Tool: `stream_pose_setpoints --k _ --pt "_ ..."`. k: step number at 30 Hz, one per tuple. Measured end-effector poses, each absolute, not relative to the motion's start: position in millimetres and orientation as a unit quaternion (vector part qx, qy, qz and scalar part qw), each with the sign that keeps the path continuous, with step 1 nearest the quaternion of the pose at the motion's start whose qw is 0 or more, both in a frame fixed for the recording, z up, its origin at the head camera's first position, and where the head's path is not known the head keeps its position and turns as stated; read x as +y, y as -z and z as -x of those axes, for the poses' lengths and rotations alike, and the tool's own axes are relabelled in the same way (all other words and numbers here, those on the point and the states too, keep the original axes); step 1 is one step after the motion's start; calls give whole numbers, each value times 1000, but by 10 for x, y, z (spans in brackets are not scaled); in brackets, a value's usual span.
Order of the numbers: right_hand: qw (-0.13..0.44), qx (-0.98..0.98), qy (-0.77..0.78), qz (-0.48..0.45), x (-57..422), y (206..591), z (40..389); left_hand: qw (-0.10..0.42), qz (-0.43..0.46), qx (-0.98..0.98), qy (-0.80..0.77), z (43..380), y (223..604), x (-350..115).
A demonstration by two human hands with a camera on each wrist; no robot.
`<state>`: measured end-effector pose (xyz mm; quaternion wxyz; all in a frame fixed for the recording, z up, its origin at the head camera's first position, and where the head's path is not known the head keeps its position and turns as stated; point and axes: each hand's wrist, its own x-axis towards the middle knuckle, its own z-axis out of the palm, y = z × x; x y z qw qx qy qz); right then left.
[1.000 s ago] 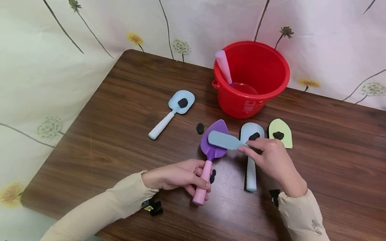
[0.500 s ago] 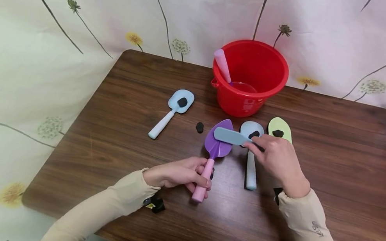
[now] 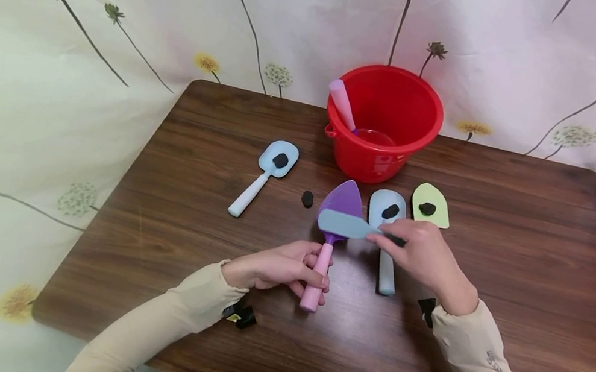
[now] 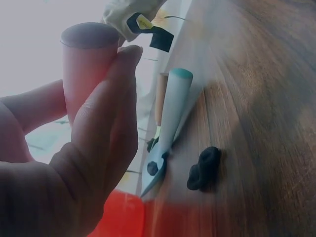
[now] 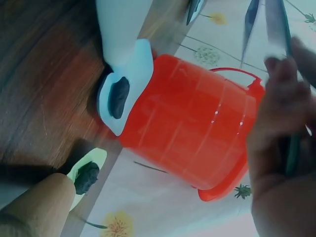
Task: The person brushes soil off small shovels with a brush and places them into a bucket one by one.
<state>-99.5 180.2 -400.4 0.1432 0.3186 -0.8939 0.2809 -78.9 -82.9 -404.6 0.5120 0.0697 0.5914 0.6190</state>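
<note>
Nearest me, I see the left hand (image 3: 281,269) curled round the pink handle of the purple trowel (image 3: 344,197), held above the dark wood-grained surface (image 3: 519,258). The right hand (image 3: 424,251) pinches the blue spatula (image 3: 348,225) across the trowel's blade; I can't tell whether they touch. Further on, two blue scoops (image 3: 387,268) and a green trowel (image 3: 430,194) lie with black lumps on them. Toward the surface's rounded far edge I have a red bucket (image 3: 371,160), then flower-printed cloth (image 3: 315,18) hanging behind.
</note>
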Motion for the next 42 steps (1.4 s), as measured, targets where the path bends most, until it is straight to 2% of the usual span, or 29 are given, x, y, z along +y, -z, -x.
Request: stream_pose_setpoints --k 4,7,9,17,22,26,32,36,39,42 --pt "80 -910 -269 -304 1791 3982 964 515 -71 595 -613 789 4033 -813" --pt "77 -921 -256 -284 1787 3973 965 515 -77 597 -610 782 4017 -808" --pt "95 -924 -246 -275 1789 3975 970 514 -82 597 -610 773 4005 -808" --pt "237 -921 -217 -218 1789 4016 1013 508 -91 598 -613 744 3987 -810" --pt "267 -917 -226 -191 1782 4024 1025 499 -88 602 -617 735 4005 -816" --pt "253 -908 -266 -203 1768 4024 987 498 -85 603 -617 738 4016 -832" --pt "194 -895 -275 -294 1720 4019 912 499 -91 602 -617 756 4014 -834" --pt "170 -906 -255 -290 1709 3991 890 500 -98 600 -617 752 3986 -817" --pt "178 -915 -241 -269 1731 3969 889 501 -99 604 -612 738 3962 -807" --pt "219 -915 -227 -251 1758 3958 900 504 -95 607 -607 728 3946 -802"
